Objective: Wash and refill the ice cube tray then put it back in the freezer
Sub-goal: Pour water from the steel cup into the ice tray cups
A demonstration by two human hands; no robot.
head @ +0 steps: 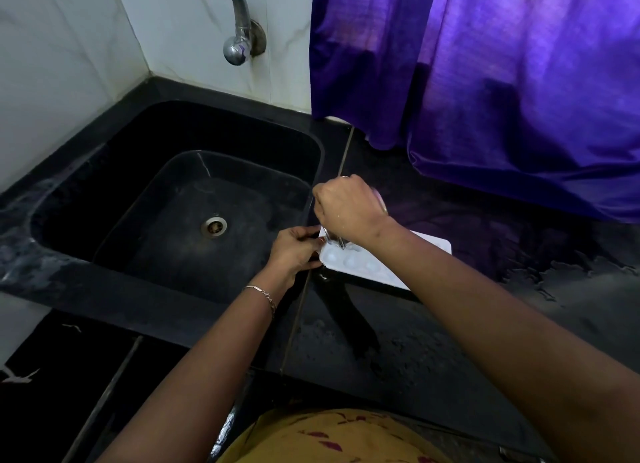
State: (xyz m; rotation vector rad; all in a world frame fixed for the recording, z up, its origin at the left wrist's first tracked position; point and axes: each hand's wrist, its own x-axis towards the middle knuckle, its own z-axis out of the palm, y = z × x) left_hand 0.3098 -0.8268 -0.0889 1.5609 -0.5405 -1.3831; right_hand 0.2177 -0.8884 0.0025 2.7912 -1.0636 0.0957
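Head view: a white ice cube tray [369, 265] lies flat on the black countertop [450, 341], just to the right of the black sink [114, 199], with its left end at the seam between sink surround and counter. The left hand [297, 248] grips this left end, fingers curled round the edge and thumb on top. The right hand [349, 209] is closed in a fist round a clear glass [334, 238], which is tilted with its lower end down over the tray's left cells; whether water is leaving it cannot be told. The right forearm crosses above the tray and hides its far right part. Round cells show along the tray's near row. A thin bracelet [265, 294] sits on the left wrist. The counter surface near the tray is wet. A metal tap [239, 29] is mounted on the tiled wall above the sink, and the drain [214, 226] sits in the sink floor. A purple curtain [502, 81] hangs over the back of the counter.
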